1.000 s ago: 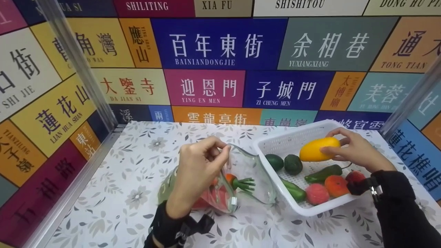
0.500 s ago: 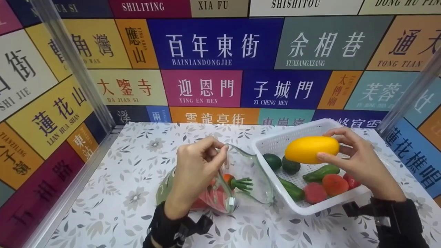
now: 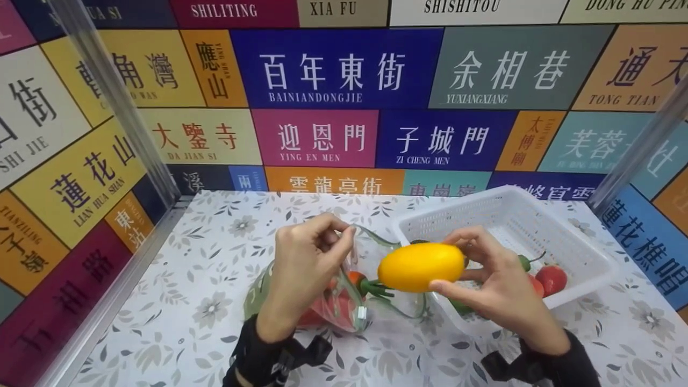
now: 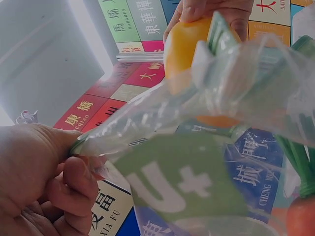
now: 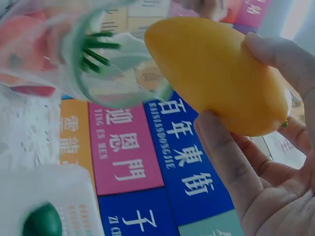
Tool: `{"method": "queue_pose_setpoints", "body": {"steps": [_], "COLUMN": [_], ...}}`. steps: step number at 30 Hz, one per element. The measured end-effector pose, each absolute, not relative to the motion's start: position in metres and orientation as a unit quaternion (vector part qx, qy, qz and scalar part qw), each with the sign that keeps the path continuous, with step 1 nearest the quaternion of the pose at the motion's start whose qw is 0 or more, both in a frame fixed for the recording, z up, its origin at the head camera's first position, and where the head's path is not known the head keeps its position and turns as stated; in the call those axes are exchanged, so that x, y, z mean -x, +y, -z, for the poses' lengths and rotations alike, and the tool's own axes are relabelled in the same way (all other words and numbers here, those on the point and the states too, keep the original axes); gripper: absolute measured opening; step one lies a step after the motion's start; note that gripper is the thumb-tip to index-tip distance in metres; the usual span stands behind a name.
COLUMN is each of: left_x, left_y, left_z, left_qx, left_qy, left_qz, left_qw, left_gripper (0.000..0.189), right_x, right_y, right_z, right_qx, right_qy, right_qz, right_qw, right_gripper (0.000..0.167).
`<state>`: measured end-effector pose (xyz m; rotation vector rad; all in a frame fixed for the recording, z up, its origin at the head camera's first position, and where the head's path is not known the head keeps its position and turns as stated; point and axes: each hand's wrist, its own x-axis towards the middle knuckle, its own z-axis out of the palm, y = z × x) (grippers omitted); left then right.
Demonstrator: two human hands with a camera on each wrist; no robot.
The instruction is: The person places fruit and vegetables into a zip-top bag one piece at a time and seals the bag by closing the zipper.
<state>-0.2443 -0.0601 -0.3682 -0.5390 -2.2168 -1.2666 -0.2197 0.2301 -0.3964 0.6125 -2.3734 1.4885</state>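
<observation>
1. Bright panels of place names [image 3: 344, 67] stand behind a floral tabletop [image 3: 161, 333], where I work with both hands.

2. What has just changed is the yellow mango [image 3: 422, 267]: half a second ago it was over the white basket [image 3: 588, 263], and now it is past the basket's near-left rim, in front of the mouth of the clear bag [image 4: 182, 177].

3. My right hand [image 3: 500, 290] has brought it across, gripping it by one end with thumb and fingers, so the tapered end points at the bag.

4. My left hand [image 3: 309, 271] has stayed put, pinching the bag's edge between thumb and finger and holding the mouth apart near the zip slider [image 3: 362, 312].

5. As I judge it, the transfer sits midway: the mango is out of the basket but still outside the bag. Whether its skin touches the bag's rim, I can't tell.

6. Inside the bag, a carrot [image 3: 356, 279] with green tops lies toward the mouth and could, I'd guess, get in the mango's way.

7. Part of the basket is hidden behind my right hand; beyond it I see a red fruit [image 3: 551, 279] and a green pepper [image 3: 524, 262].
</observation>
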Motion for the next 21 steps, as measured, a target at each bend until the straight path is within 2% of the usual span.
{"method": "queue_pose_setpoints", "body": {"steps": [9,12,16,21], "left_x": [0.245,0.245,0.246,0.246], "left_y": [-0.060,-0.060,-0.060,-0.060], "left_z": [0.370,0.370,0.370,0.371], "left_qx": [0.209,0.214,0.220,0.225], "left_qy": [-0.814,-0.814,-0.812,-0.812], "left_qz": [0.466,0.463,0.460,0.455], "left_qw": [0.276,0.278,0.282,0.288], "left_gripper": [0.011,0.012,0.013,0.012], "right_x": [0.226,0.228,0.230,0.230], "right_y": [0.194,0.185,0.174,0.163], "right_z": [0.421,0.426,0.434,0.442], "right_qx": [-0.193,-0.201,-0.239,-0.278], "right_qy": [-0.843,-0.844,-0.832,-0.814], "right_qz": [-0.476,-0.462,-0.446,-0.436], "right_qw": [0.158,0.182,0.230,0.266], "right_gripper": [0.060,0.059,0.055,0.041]}}
